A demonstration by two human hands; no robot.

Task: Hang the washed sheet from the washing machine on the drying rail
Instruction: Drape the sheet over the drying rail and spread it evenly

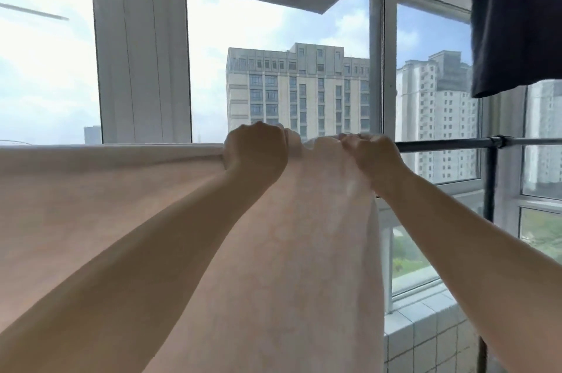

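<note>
Bright windows [273,53], white-tiled sill [425,339], high-rises [298,90] outside

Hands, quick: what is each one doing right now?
Left hand: fingers curled, gripping the pale pink sheet at the drying rail.
Right hand: pinching the sheet's bunched top edge on the rail.

two bare forearms, no sleeves in view up to the frame edge. left hand [255,149]: no ring, watch or glove visible. right hand [372,153]: likewise without ring, watch or glove; short plain fingernails show on the fingers [349,138]. wrists unadorned.
</note>
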